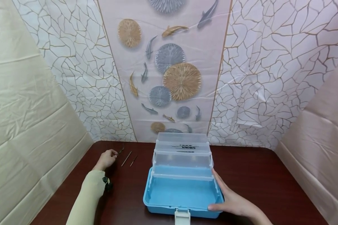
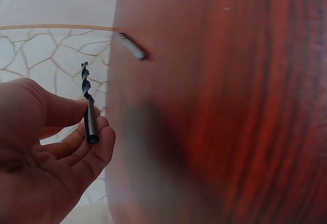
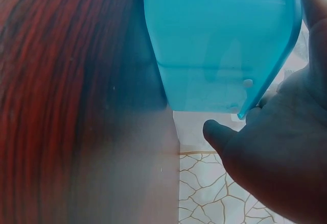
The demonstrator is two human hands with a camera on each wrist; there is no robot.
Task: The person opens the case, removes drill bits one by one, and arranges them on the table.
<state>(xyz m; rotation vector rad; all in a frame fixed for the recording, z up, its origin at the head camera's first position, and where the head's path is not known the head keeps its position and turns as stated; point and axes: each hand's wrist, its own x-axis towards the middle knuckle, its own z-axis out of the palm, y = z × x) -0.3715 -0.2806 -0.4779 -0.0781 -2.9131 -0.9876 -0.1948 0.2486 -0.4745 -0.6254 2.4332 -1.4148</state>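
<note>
My left hand [image 1: 107,159] pinches a drill bit [image 2: 88,101] between thumb and fingers above the table's left part. Its dark spiral flutes point away and its smooth shank end faces the left wrist camera. Just right of that hand lie two more drill bits, a longer one [image 1: 126,158] and a thinner one [image 1: 133,161]. My right hand [image 1: 232,200] rests along the right side of a blue toolbox [image 1: 183,192], fingers spread and fairly straight, thumb at the front corner. The box stands open, its clear trays [image 1: 183,159] raised at the back. Several drill bits [image 1: 187,146] lie in the upper tray.
Everything stands on a dark red-brown wooden table [image 1: 250,168]. A white latch [image 1: 182,216] hangs from the box front. A patterned cloth [image 1: 169,78] hangs behind the table, and pale cloth sides [image 1: 31,125] slope in left and right.
</note>
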